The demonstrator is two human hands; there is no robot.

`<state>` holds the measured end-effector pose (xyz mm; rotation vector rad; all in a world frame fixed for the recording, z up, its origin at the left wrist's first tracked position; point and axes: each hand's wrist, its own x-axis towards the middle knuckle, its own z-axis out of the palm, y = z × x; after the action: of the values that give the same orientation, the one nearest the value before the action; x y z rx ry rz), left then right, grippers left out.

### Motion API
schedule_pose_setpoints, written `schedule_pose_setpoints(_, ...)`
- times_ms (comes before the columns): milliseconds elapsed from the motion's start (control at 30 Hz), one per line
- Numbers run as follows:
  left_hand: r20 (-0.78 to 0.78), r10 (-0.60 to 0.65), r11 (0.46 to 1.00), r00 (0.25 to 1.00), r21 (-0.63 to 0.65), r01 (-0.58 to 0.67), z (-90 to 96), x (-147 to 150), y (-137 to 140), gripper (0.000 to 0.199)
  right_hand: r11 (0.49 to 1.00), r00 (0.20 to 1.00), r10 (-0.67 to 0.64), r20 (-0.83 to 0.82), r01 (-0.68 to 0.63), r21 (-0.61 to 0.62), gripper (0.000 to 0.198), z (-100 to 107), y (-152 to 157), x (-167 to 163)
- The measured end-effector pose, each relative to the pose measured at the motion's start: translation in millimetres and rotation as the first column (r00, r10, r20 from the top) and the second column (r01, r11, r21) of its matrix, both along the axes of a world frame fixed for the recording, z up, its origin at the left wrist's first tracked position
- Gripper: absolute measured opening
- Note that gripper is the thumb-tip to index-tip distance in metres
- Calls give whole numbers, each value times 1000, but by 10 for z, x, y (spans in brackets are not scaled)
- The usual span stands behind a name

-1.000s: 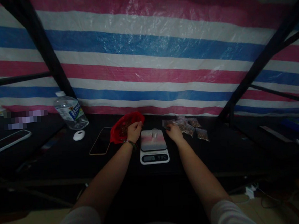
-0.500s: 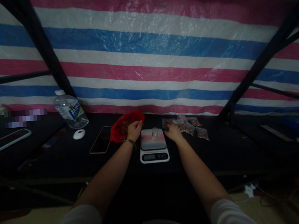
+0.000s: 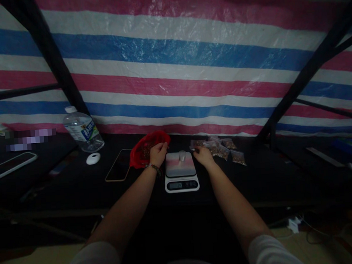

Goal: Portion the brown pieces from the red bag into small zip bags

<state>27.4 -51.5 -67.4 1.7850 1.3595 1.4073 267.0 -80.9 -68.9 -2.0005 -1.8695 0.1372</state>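
Observation:
My left hand point(image 3: 158, 153) is closed at the right rim of a red plastic bag point(image 3: 137, 150), with small brown pieces inside. Its fingertips are pressed together there. A white kitchen scale point(image 3: 182, 184) sits between my hands, its digits too dim to read. On its plate stands a small clear cup point(image 3: 182, 155). To the right of the scale, my right hand point(image 3: 203, 155) pinches the near edge of a small zip bag point(image 3: 198, 143) holding brown bits. Several more filled zip bags point(image 3: 217, 149) lie just beyond it.
A phone point(image 3: 118, 165) lies left of the red bag. Beside it are a white rounded case point(image 3: 93, 158) and a large clear bottle point(image 3: 84, 132). Black metal posts point(image 3: 50, 60) frame a striped plastic sheet point(image 3: 172, 84) behind the black tabletop point(image 3: 252, 183).
My right fingers have shifted slightly at the small zip bag, and its near edge now shows lighter by the fingertips. My left hand, the scale and the cup have stayed put.

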Motion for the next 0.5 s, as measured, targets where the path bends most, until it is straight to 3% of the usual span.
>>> schedule_pose_setpoints(200,-42,166,985,985,-48,-168,-11,-43,64,43,1000,1000,16,-8,-16,16,32,-11,16,10)
schedule_pose_setpoints(500,-56,167,980,984,-97,-172,-11,-47,83,41,1000,1000,10,1,-10,-12,32,-10,15,3)
